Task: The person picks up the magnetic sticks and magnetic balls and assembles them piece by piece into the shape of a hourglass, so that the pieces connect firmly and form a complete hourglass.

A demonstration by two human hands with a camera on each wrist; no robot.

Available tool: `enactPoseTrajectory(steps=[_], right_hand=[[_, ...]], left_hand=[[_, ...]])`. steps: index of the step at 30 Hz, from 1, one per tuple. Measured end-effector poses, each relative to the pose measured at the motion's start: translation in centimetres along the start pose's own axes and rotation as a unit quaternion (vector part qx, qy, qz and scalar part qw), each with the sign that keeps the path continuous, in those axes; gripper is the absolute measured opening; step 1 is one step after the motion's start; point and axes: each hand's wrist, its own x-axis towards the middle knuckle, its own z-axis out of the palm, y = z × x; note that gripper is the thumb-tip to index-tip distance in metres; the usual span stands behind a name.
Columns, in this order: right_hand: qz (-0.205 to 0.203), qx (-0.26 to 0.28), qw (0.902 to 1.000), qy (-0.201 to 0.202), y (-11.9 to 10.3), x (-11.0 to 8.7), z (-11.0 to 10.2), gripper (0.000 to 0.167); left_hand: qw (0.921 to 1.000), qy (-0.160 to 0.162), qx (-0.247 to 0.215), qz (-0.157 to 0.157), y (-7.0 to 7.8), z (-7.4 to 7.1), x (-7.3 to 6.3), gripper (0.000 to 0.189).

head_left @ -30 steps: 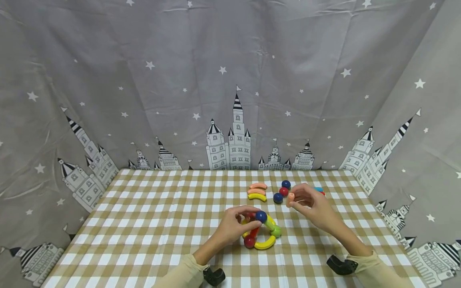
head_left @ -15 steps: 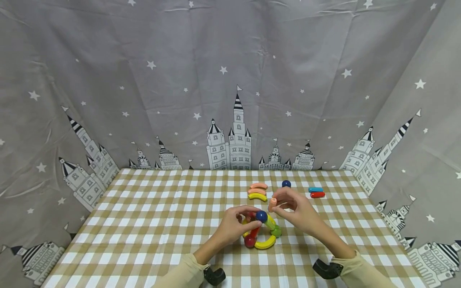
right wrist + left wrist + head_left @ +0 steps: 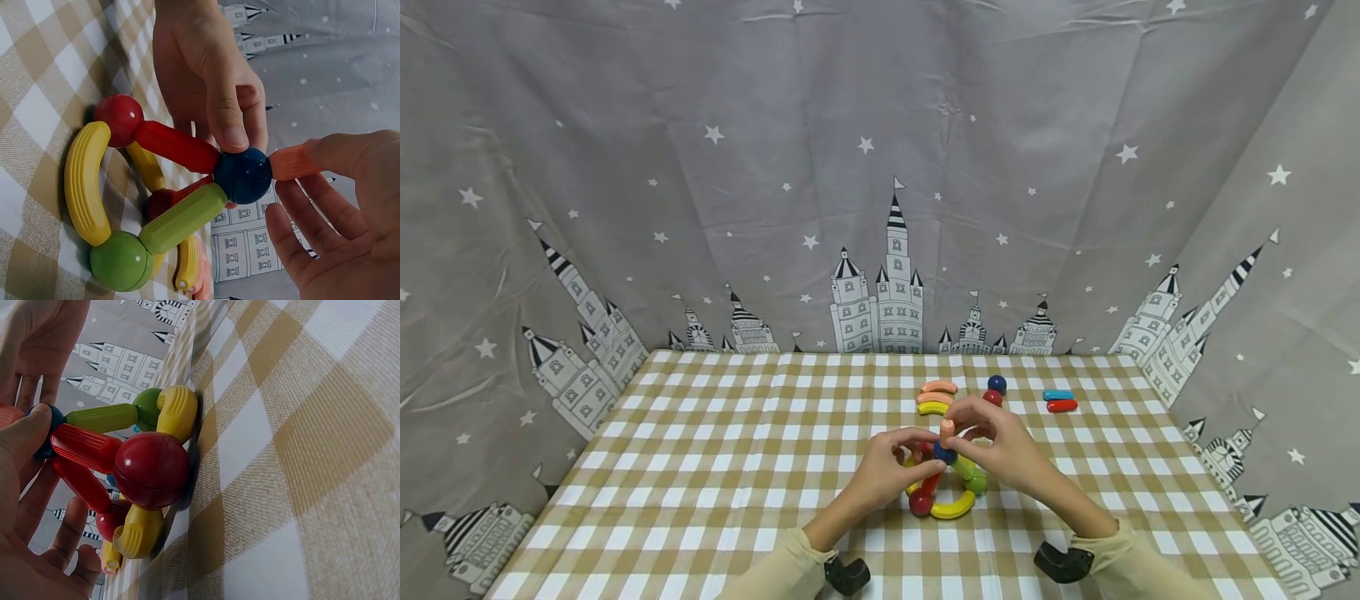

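Observation:
A pyramid of toy rods and balls stands on the checked cloth: curved yellow rods (image 3: pixel 85 184) make its base with red balls (image 3: pixel 152 469) and a green ball (image 3: pixel 122 261). Two red rods (image 3: pixel 176 146) and a lime green rod (image 3: pixel 184 219) rise to a dark blue ball (image 3: pixel 244 175) at its peak. My left hand (image 3: pixel 891 469) grips that blue ball between thumb and fingers. Between thumb and fingers of my right hand (image 3: pixel 1000 442) is a short orange rod (image 3: pixel 947 432), upright, its lower end at the top of the blue ball.
Behind the hands lie two curved orange rods (image 3: pixel 937 387) and a curved yellow rod (image 3: pixel 932 407). A blue ball (image 3: pixel 997 383) and a red ball (image 3: pixel 992 398) sit right of them. Farther right are a light blue rod (image 3: pixel 1057 395) and a red rod (image 3: pixel 1062 406).
My right hand has carried the orange rod leftward from beside the loose balls to the top of the pyramid's blue ball. The left hand has stayed in place, holding the blue ball.

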Motion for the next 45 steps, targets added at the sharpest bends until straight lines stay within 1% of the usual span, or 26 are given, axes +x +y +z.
enactPoseTrajectory(steps=[12, 17, 21, 24, 28, 32, 36, 38, 42, 45], right_hand=[[0.008, -0.037, 0.9993, 0.005, -0.4, 0.3, 0.6, 0.022], [0.008, -0.038, 0.9992, 0.007, -0.3, 0.3, 0.8, 0.022], [0.001, -0.035, 0.9994, 0.004, -0.1, 0.3, 0.7, 0.024], [-0.011, -0.044, 0.9990, 0.005, 0.2, 0.1, 0.4, 0.027], [-0.022, -0.064, 0.9975, 0.019, 1.1, -0.2, -0.6, 0.033], [-0.016, -0.082, 0.9958, 0.037, 2.4, -0.5, -2.1, 0.039], [-0.002, -0.103, 0.9931, 0.057, 3.8, -1.0, -3.7, 0.040], [0.000, -0.117, 0.9911, 0.064, 4.6, -1.3, -4.6, 0.040], [-0.014, -0.150, 0.9849, 0.085, 5.9, -1.8, -6.2, 0.041], [-0.012, -0.173, 0.9796, 0.101, 6.9, -2.1, -7.3, 0.042]], left_hand=[[0.9999, -0.001, -0.014, 0.006, -0.1, -0.1, -0.1, 0.029], [0.9999, -0.002, -0.011, 0.005, -0.1, -0.1, -0.1, 0.029], [0.9999, 0.000, -0.010, 0.007, -0.1, -0.1, -0.1, 0.029], [0.9999, -0.002, -0.009, 0.009, -0.1, -0.1, -0.1, 0.028], [1.0000, -0.004, -0.008, 0.002, -0.1, 0.0, -0.1, 0.028], [0.9999, -0.003, -0.010, -0.007, -0.1, 0.0, -0.1, 0.028], [0.9999, -0.002, -0.008, -0.013, -0.3, 0.0, -0.1, 0.027], [0.9999, -0.002, -0.009, -0.014, -0.3, 0.1, -0.1, 0.027], [0.9998, -0.001, -0.014, -0.013, -0.2, 0.1, -0.1, 0.027], [0.9997, 0.003, -0.020, -0.012, -0.2, 0.1, -0.1, 0.026]])
